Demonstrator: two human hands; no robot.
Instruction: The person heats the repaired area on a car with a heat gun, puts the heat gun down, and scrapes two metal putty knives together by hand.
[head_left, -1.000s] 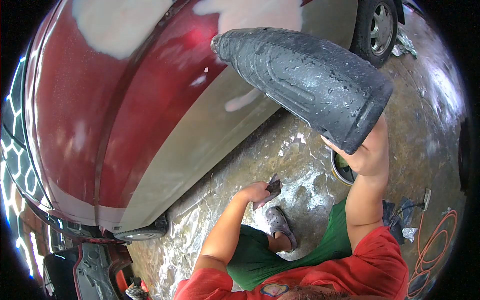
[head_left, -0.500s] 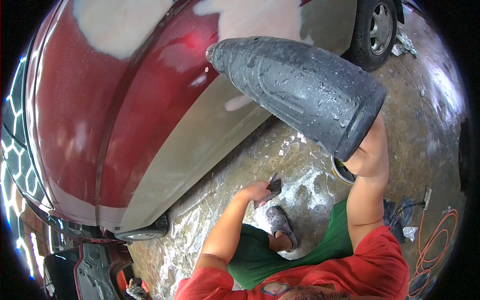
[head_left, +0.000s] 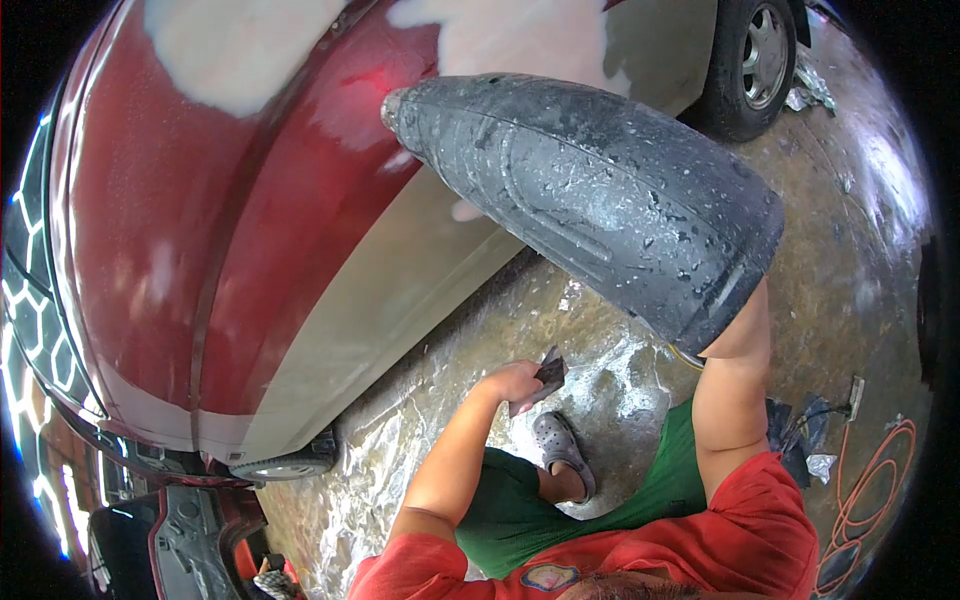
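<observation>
My right hand holds up a large black plastic bottle (head_left: 600,190). Its sides are wet and ribbed, and it tapers to a small nozzle (head_left: 390,110) pointing left in front of the car's red body panel (head_left: 290,230). The bottle hides the fingers of that hand; only the wrist and forearm (head_left: 738,340) show below its base. Lower down, my left hand (head_left: 512,382) is closed on a dark, folded sheet of sandpaper (head_left: 549,380), held over the floor and apart from the car.
Pale filler patches (head_left: 520,40) mark the red and beige car. A wheel (head_left: 755,65) stands at upper right. Below me are a grey clog (head_left: 560,450) and the wet floor (head_left: 620,370). An orange hose (head_left: 870,510) lies coiled at right.
The bottle has shifted slightly left, its nozzle passing further over the red panel, and it looks a little larger. My left hand and the sandpaper have stayed almost still.
</observation>
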